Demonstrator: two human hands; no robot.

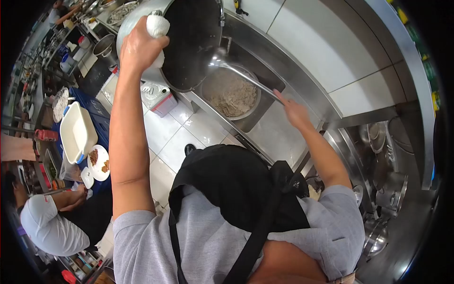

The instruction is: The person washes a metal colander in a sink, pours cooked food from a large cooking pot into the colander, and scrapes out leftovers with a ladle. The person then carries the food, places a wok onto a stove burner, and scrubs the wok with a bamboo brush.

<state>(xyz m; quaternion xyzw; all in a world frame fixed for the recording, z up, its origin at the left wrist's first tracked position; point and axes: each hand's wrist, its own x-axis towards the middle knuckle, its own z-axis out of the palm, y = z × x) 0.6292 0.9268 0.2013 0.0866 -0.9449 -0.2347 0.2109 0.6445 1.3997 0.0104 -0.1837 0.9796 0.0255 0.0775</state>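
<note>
My left hand [139, 46] is closed over a folded white cloth [159, 26] at the edge of a large dark wok [189, 40]. The wok is tipped steeply over a steel sink [272, 81]. My right hand [296, 113] grips the long handle of a metal ladle [250, 79], whose blurred head is at the wok's lower rim. Below, in the sink, sits a round bowl [259, 97] holding pale brown shredded food [231, 98], with steam over it. The exact grip under the cloth is hidden.
To the left are a white plastic tub [77, 135] and a plate of brown food [100, 176]. A person in a white shirt [52, 225] stands nearby. A square tin [158, 98] is on the tiled floor. Steel pots [392, 189] line the right; a tiled wall [307, 42] rises behind the sink.
</note>
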